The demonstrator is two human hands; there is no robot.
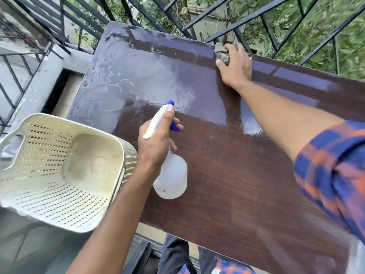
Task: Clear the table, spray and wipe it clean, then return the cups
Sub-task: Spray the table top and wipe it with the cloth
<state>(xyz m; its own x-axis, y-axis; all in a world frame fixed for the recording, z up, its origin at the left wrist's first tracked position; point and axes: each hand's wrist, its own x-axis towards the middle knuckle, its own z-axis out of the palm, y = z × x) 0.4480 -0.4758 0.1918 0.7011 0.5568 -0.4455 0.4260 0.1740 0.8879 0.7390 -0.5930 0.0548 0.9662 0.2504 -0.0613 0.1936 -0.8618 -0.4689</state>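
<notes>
A: Which step in hand?
B: Spraying and wiping, judging by the wet sheen across the far half of the surface (237, 175). Past the clearing, apparently: no cups in view, neither on top nor in the cream basket (59, 175) at the near left corner.
A: And the right hand (236, 66)?
B: Stretched out to the far edge, close to the railing (256, 16). Fingers curled over a crumpled grey cloth (223, 56), pressing it down on the top.
A: Left hand (156, 139)?
B: Wrapped round the neck of the spray bottle (171, 175), with the thumb up by the white head and the fingers near the blue trigger. Pointing the nozzle toward the hazy far-left patch. Held over the near left part of the surface; hard to tell whether touching it or lifted clear.
A: Much left to do?
B: Plenty, probably. Pale film and ring marks at the far left, not yet wiped off. Dry and dull over the near half.
A: Next move, then?
B: Likely a sweep of the cloth from the far edge leftward through that film, with firm, even pressure. Perhaps a squirt on the dry near half first. Worth minding the far edge, to avoid pushing the cloth off through the rails. Cups back only afterwards.
</notes>
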